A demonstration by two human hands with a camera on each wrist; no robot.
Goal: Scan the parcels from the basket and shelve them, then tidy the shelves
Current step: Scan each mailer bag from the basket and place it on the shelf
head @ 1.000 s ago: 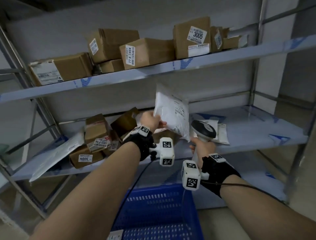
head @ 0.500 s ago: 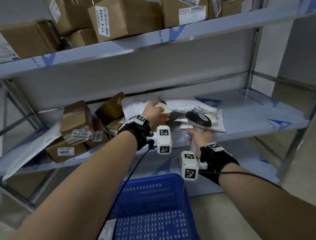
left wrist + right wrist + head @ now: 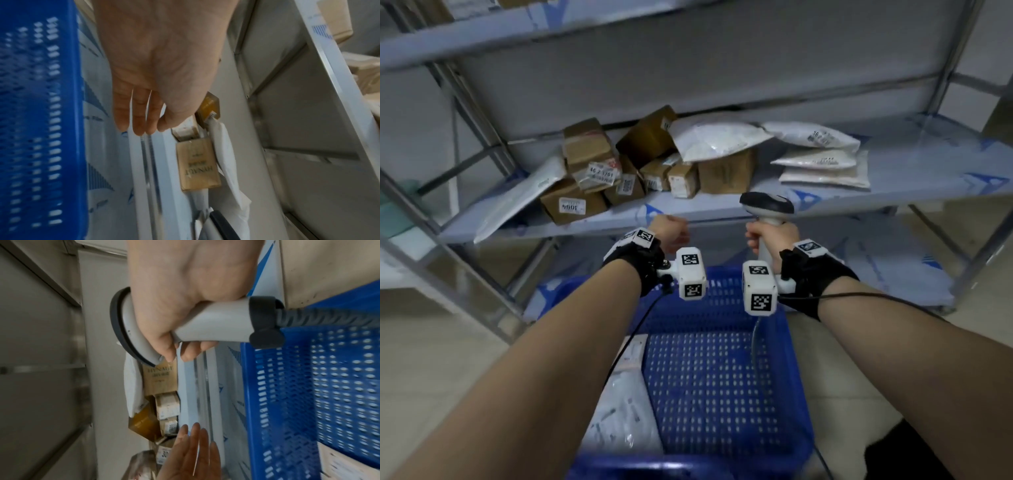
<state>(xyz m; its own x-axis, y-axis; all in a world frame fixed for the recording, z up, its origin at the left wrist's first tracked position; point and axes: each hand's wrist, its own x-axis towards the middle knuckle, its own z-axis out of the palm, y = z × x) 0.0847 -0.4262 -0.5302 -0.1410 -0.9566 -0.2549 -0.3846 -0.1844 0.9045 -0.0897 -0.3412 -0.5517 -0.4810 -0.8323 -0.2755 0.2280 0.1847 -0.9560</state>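
Brown cardboard box [image 3: 573, 205] at left of middle shelf: white label reads "3004", upside down in head view.

Tilted brown cardboard box [image 3: 589, 152] resting above it: white label [image 3: 601, 172], digits partly legible, approx. "46 2 3201".

Tan cardboard box [image 3: 197, 164] at shelf front: printed brand "HYNAUT"; inverted in left wrist view, upright in right wrist view [image 3: 160, 378].

White poly mailer [image 3: 812, 135] at right of shelf: label digits blurred, unreadable.

Remaining labels: too blurred to read.

Both arms stretched forward, black wrist straps on each. Left hand [image 3: 671, 230] is empty, fingers [image 3: 139, 120] straight and held together. Right hand [image 3: 774, 236] is curled tight round a handle, thumb wrapped over, wrist upright.
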